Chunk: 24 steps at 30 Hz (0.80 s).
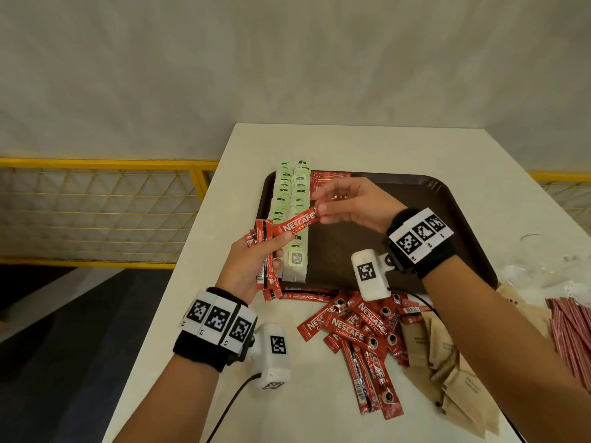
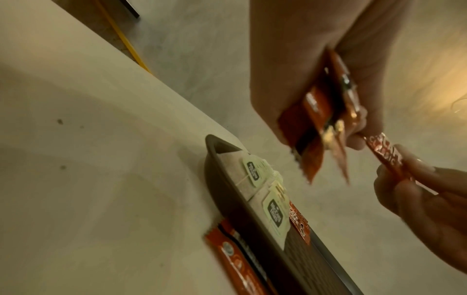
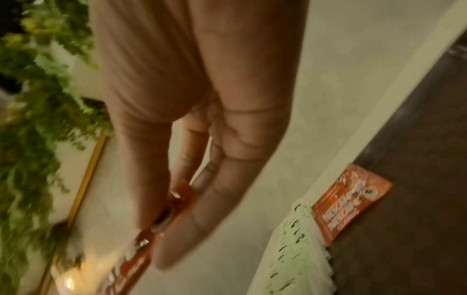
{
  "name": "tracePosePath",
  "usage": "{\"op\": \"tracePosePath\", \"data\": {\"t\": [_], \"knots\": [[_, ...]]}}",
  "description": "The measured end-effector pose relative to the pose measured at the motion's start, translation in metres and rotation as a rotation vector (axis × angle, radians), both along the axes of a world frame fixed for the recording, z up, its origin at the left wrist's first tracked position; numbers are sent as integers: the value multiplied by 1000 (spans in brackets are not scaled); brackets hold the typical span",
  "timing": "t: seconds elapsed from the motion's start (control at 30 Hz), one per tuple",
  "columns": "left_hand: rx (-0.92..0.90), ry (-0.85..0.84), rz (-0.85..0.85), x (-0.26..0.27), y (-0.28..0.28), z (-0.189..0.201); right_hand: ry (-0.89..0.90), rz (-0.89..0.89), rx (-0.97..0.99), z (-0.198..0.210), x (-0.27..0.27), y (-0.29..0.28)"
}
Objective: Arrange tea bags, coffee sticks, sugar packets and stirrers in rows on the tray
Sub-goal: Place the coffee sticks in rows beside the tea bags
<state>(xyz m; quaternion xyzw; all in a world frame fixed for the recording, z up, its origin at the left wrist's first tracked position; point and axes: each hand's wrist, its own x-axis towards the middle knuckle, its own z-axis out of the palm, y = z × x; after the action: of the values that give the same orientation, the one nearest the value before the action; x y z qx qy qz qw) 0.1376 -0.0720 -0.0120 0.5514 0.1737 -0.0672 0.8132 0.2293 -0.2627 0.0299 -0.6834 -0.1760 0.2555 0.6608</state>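
Observation:
A dark brown tray lies on the white table. Two rows of green-tagged tea bags run along its left side, with a few red coffee sticks beside them at the far end. My left hand grips a bundle of red coffee sticks over the tray's near left corner. My right hand pinches the far end of one Nescafe stick that still reaches into the bundle. In the left wrist view the bundle and the pinched stick show above the tray.
Loose coffee sticks lie heaped on the table in front of the tray. Brown sugar packets sit to their right, and red-striped stirrers lie at the right edge. A yellow railing stands left of the table.

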Motion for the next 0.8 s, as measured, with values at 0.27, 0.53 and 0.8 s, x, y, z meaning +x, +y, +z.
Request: {"op": "tracePosePath", "data": {"t": [0.27, 0.53, 0.8], "knots": [[52, -3, -14, 3, -10, -4, -264, 156, -561, -1, 6, -4], [15, -25, 8, 4, 3, -8, -250, -200, -947, -40, 80, -23], [-78, 17, 21, 12, 9, -10, -381, -41, -1192, -63, 98, 6]]}}
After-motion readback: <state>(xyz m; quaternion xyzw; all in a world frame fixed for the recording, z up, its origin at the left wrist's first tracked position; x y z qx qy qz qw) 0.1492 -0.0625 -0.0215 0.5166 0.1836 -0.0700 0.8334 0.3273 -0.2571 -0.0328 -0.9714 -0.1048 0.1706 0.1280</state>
